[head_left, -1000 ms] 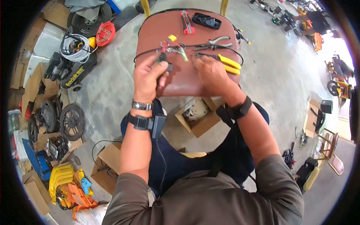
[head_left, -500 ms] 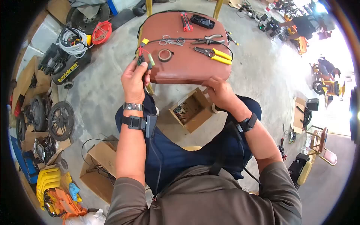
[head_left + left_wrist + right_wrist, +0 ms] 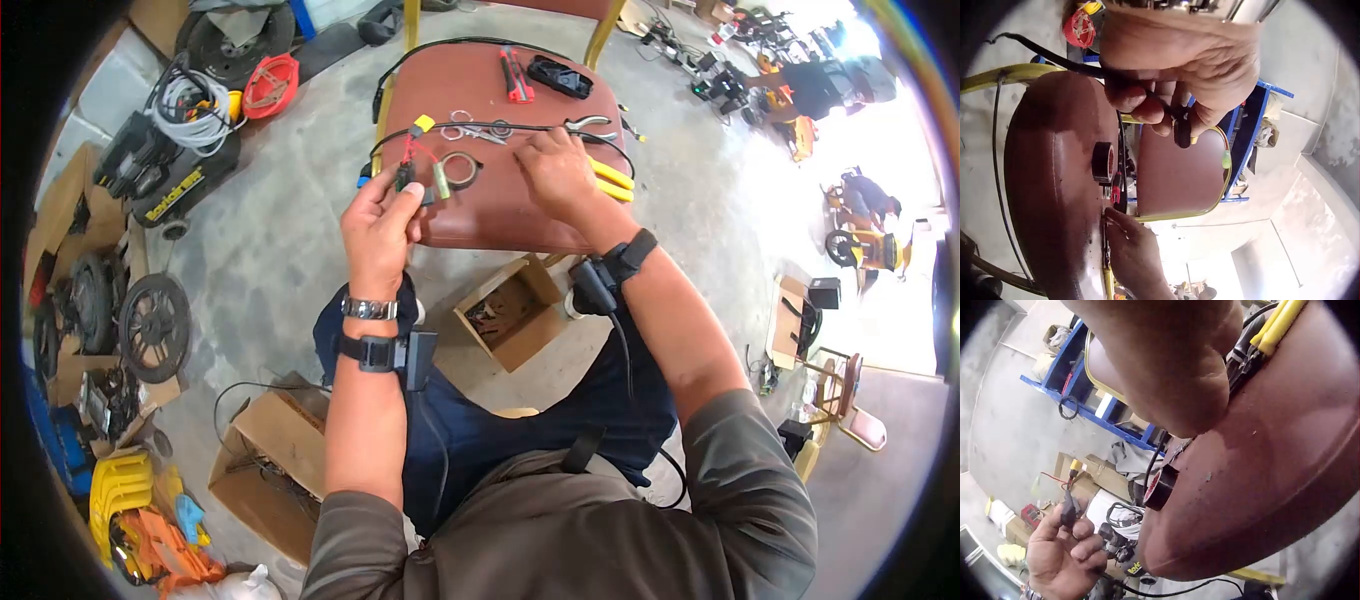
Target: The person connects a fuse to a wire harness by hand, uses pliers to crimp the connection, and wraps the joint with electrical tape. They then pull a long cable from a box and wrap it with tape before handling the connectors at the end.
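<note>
Left hand (image 3: 378, 232) pinches small black plastic connector (image 3: 1070, 509) by seat's left edge. Right hand (image 3: 560, 178) nearer yellow-handled metal pliers (image 3: 613, 181), handles slanting out rightward beside it; can't tell whether its fingers grip anything.

One chair seat (image 3: 495, 218) held two pliers (image 3: 599, 136), one pair of scissors (image 3: 484, 134), one tape roll (image 3: 474, 176), one black casing (image 3: 560, 77) and one red-and-grey tool (image 3: 516, 78).

left hand (image 3: 1063, 559) pinches black piece (image 3: 1069, 511); tape roll (image 3: 1161, 487) on seat (image 3: 1260, 469); yellow handles (image 3: 1279, 326) upper right
</note>
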The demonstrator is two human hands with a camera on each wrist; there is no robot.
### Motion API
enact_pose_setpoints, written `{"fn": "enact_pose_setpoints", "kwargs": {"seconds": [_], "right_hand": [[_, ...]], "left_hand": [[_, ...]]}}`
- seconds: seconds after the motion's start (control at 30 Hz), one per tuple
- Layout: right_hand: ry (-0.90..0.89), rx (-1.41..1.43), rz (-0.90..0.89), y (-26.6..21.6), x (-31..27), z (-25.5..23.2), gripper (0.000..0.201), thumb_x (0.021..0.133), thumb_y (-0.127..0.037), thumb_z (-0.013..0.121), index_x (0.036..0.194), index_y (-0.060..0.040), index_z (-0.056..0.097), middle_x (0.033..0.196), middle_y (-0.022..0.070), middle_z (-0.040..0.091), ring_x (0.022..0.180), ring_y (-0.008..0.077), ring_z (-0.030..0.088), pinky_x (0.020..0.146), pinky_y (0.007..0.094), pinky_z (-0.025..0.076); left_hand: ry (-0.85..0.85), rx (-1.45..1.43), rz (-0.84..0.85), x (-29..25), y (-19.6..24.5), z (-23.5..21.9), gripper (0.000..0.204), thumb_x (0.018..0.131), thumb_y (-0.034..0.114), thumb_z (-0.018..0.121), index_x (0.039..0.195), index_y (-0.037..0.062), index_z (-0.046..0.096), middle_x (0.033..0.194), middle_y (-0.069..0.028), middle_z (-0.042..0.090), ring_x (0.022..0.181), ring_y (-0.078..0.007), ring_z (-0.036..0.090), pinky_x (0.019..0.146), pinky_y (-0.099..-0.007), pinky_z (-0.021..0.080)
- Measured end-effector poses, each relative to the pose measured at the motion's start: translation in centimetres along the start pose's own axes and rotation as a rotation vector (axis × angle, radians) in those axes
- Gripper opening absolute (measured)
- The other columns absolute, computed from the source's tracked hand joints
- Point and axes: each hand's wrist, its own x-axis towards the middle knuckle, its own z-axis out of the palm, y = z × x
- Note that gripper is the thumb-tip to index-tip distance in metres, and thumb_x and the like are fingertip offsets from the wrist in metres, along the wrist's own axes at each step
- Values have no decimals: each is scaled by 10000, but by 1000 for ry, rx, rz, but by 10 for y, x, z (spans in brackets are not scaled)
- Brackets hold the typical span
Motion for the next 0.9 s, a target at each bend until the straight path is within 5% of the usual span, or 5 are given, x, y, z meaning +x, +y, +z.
{"fn": "enact_pose_setpoints", "kwargs": {"seconds": [0.1, 0.17, 0.37, 0.77, 0.9], "right_hand": [[56, -79, 0, 6, 7, 10, 237, 785, -167, 590, 993, -110, 689, 1053, 84, 655, 1041, 268, 575, 874, 449, 466], [-75, -87, 36, 11, 18, 15, 194, 791, -176, 584, 910, -96, 715, 986, 80, 699, 960, 266, 622, 859, 446, 475], [-151, -84, -8, -16, 5, -18, 232, 709, -141, 675, 932, -78, 691, 1020, 90, 673, 1016, 275, 597, 835, 419, 459], [-44, 420, -84, -57, -129, -3, 182, 693, -76, 632, 873, -67, 606, 953, 126, 616, 886, 344, 623, 751, 452, 520], [-364, 500, 124, -64, -176, 17, 154, 741, -89, 652, 887, -78, 600, 908, 135, 625, 912, 353, 652, 767, 448, 539]], "left_hand": [[-32, 50, -16, 2, 2, 6, 401, 907, 151, 669, 1261, -23, 591, 772, 12, 598, 563, -51, 484, 468, -197, 353], [-32, 94, -13, 4, 2, 8, 391, 908, 163, 668, 1246, -21, 596, 778, 16, 601, 560, -47, 481, 462, -198, 348], [-27, 121, -8, 4, 1, 8, 350, 924, 162, 660, 1232, 5, 608, 763, 5, 616, 519, -44, 483, 434, -192, 328], [-69, 102, 11, 0, -15, 11, 360, 905, 98, 672, 1239, -18, 599, 728, 21, 591, 513, -38, 474, 444, -192, 349], [-78, 180, 66, -1, -16, 3, 387, 880, 76, 694, 1248, -12, 609, 715, 70, 522, 550, -19, 422, 471, -196, 325]]}}
